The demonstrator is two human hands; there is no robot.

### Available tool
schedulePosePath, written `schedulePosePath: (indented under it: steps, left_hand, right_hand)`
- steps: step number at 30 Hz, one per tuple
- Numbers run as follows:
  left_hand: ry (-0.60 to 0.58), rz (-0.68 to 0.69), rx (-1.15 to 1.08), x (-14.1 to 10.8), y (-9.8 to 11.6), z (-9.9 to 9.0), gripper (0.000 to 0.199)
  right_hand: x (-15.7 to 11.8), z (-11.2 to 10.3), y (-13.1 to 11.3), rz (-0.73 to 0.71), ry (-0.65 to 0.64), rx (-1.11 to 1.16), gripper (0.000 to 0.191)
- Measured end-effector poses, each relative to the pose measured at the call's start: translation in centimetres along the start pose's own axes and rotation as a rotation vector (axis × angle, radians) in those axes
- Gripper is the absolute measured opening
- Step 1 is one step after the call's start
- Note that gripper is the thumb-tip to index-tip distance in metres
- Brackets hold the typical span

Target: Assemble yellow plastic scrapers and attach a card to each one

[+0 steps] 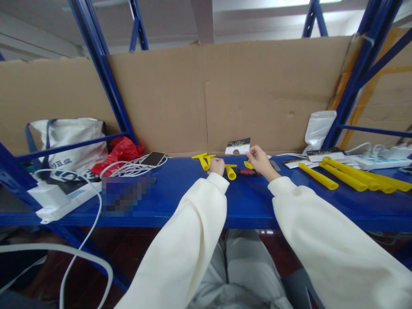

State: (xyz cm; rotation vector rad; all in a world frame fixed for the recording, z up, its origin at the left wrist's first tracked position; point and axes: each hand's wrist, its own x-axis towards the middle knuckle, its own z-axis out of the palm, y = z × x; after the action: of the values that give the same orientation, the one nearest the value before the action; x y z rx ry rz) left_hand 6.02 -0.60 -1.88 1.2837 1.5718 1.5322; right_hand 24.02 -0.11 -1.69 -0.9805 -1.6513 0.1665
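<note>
My right hand (pixel 260 161) pinches the edge of a black-and-white card (pixel 238 147) with a rounded cut-out in its lower edge. The card stands tilted in front of the cardboard. Left of it, my left hand (pixel 216 166) is closed above the blue shelf; whatever its fingers hold is hidden. Yellow T-shaped pieces lie around that hand: one piece (pixel 203 162) to its left and another piece (pixel 231 171) to its right. Under my right hand are a small yellow part (pixel 247 165) and a red-and-black tool (pixel 247 172), partly covered.
Long yellow tubes (pixel 347 176) and more cards (pixel 325 154) lie on the right, near a white power strip (pixel 383 162). On the left are a phone (pixel 153 159), coiled white cable (pixel 128 169), a red bag (pixel 119 154) and another power strip (pixel 69 201). Cardboard (pixel 206 94) walls the back.
</note>
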Motion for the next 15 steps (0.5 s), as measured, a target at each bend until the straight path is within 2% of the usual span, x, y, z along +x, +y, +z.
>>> schedulePosePath:
  steps: [2, 5, 11, 15]
  left_hand:
    - [-0.009, -0.019, 0.196, -0.5, 0.2, -0.3, 0.018]
    - [-0.076, -0.012, 0.305, -1.0, 0.4, -0.6, 0.029]
    - [-0.144, -0.013, 0.301, -0.6, 0.1, -0.5, 0.040]
    - [-0.158, -0.004, 0.204, -0.2, -0.6, 0.0, 0.031]
  right_hand:
    - [0.0, 0.0, -0.2, 0.006, 0.002, 0.001, 0.027]
    - [0.0, 0.0, -0.4, 0.004, -0.002, -0.009, 0.025]
    - [-0.1, -0.1, -0.7, -0.028, -0.007, -0.046, 0.026]
    - [-0.1, -0.1, -0.7, -0.044, -0.012, -0.045, 0.027]
